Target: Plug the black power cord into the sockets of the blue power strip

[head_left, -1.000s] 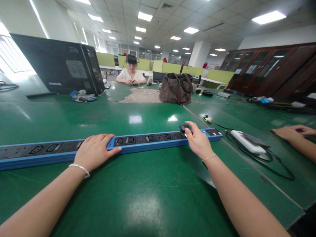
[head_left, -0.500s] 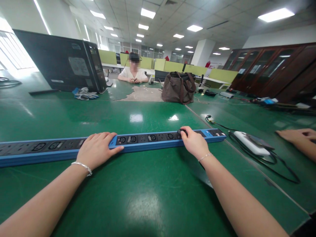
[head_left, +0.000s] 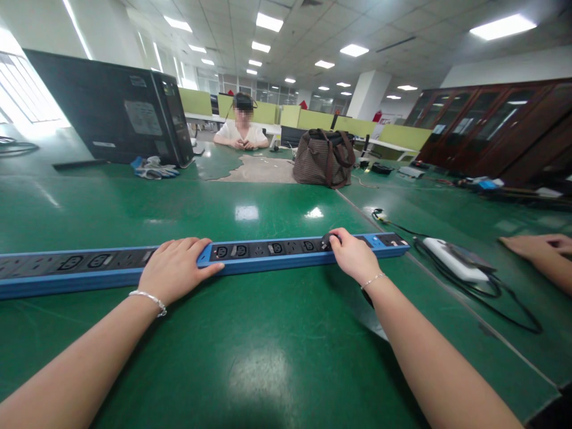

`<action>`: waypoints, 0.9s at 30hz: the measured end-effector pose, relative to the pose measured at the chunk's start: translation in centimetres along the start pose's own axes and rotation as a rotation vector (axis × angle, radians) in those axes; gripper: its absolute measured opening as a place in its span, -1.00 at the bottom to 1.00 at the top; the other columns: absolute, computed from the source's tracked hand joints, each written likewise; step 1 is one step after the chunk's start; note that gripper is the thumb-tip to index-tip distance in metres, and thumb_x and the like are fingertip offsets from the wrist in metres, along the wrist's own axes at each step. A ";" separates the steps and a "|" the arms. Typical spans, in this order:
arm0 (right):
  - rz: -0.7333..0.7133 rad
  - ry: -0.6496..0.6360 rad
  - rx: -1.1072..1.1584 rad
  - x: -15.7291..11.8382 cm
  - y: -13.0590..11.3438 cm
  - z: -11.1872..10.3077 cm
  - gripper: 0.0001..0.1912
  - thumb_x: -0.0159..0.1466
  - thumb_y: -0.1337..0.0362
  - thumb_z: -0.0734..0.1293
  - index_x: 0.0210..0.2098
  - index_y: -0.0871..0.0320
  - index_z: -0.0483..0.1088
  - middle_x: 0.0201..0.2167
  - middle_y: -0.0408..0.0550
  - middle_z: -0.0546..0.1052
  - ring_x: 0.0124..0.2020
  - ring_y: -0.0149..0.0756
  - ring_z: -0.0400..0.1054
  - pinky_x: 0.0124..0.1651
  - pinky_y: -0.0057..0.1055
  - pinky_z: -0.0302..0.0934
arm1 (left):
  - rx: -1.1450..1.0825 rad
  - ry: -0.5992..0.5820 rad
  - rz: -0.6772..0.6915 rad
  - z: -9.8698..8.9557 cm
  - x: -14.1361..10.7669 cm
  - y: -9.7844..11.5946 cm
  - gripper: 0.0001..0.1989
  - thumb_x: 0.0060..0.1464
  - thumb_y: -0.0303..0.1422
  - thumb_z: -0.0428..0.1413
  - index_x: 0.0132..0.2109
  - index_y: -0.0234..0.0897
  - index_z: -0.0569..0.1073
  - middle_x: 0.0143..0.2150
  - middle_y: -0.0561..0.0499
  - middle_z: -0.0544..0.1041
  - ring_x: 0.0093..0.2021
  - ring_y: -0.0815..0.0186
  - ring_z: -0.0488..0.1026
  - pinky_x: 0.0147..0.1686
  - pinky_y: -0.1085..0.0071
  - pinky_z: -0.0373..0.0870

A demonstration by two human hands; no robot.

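A long blue power strip (head_left: pixel 268 260) with black sockets lies across the green table. My left hand (head_left: pixel 174 269) is wrapped over the strip left of its middle, thumb along the front side. Toward the strip's right end, my right hand (head_left: pixel 354 256) pinches a black plug (head_left: pixel 326 241) at the sockets. Its fingers partly cover the plug, so how deep it sits cannot be made out. A dark cord shows under my right wrist.
On the green table (head_left: pixel 201 357), a white adapter (head_left: pixel 456 259) with black cable lies right, near another person's hand (head_left: pixel 531 245). Farther back are a brown bag (head_left: pixel 319 161), gloves (head_left: pixel 154 168) and a black computer case (head_left: pixel 111 113). A person (head_left: pixel 241 132) sits opposite.
My right fingers have shifted slightly at the plug, and more of the plug shows. My left hand keeps its place on the strip.
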State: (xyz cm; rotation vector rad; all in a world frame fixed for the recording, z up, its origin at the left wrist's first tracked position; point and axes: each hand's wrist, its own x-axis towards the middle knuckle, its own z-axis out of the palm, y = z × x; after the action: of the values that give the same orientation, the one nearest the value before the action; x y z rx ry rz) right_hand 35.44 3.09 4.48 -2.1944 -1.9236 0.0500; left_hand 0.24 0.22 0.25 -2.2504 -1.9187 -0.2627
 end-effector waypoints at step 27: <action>-0.102 -0.036 -0.180 0.2 0.0 -0.5 -0.58 0.32 0.12 -0.05 -0.01 0.03 0.29 -0.28 0.07 0.54 -0.25 -0.10 0.43 -0.27 -0.29 0.17 | 0.021 0.015 0.011 0.0 0.0 0.0 -0.29 0.03 0.15 -0.19 0.10 -0.28 0.34 0.01 -0.17 0.45 -0.03 0.02 0.38 0.01 0.13 0.17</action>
State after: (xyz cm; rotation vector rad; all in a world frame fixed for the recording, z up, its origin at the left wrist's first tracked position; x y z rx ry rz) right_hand 35.50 3.20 4.95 -2.2148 -2.1332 -0.1050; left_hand 0.26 0.18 0.21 -2.2384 -1.8923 -0.2558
